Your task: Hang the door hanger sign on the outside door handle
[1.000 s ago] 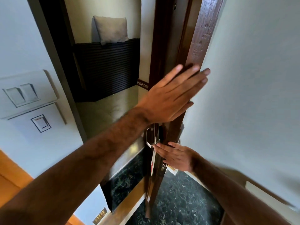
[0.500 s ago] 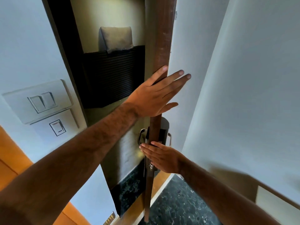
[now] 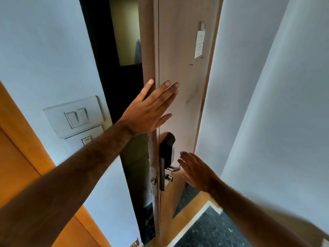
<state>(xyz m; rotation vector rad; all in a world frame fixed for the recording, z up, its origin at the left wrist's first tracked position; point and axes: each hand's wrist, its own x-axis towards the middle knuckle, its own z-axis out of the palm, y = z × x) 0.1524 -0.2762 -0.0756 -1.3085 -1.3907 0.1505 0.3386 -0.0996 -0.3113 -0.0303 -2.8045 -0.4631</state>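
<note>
two wall switches (image 3: 76,116) left of door (image 3: 179,72); left hand (image 3: 149,111) flat on door.

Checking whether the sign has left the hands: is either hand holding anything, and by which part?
Nothing is held. The left hand lies flat on the door; the right hand is open beside the handle.

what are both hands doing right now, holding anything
Left hand: open, flat against the door near its edge, holding nothing.
Right hand: open, fingers spread beside the door handle, holding nothing.
</note>
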